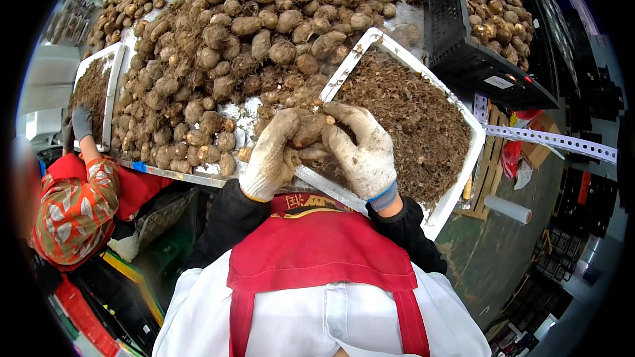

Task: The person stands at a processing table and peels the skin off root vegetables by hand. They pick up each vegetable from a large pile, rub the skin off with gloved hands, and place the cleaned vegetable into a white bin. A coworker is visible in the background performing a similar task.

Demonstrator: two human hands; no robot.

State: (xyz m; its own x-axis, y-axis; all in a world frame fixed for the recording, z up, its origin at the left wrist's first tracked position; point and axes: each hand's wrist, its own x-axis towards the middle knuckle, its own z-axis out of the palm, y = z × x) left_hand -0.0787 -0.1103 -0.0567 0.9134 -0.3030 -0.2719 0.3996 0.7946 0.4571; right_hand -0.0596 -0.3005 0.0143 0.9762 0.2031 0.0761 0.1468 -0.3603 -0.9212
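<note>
In white, dirt-stained gloves, my left hand (272, 155) and my right hand (359, 149) are both closed on one brown, hairy taro-like tuber (307, 131), held over the lower-left corner of a white foam box (463, 145). Loose brown fibrous scraps (403, 125) fill much of that box. A large heap of similar hairy tubers (245, 26) covers the metal table beyond and to the left of my hands.
A black crate (446, 20) of tubers stands at the upper right. Another foam box (114, 86) sits left, where a co-worker's gloved hand (83, 122) and patterned sleeve show. A wooden pallet (481, 198) and a white roll (508, 208) lie on the right.
</note>
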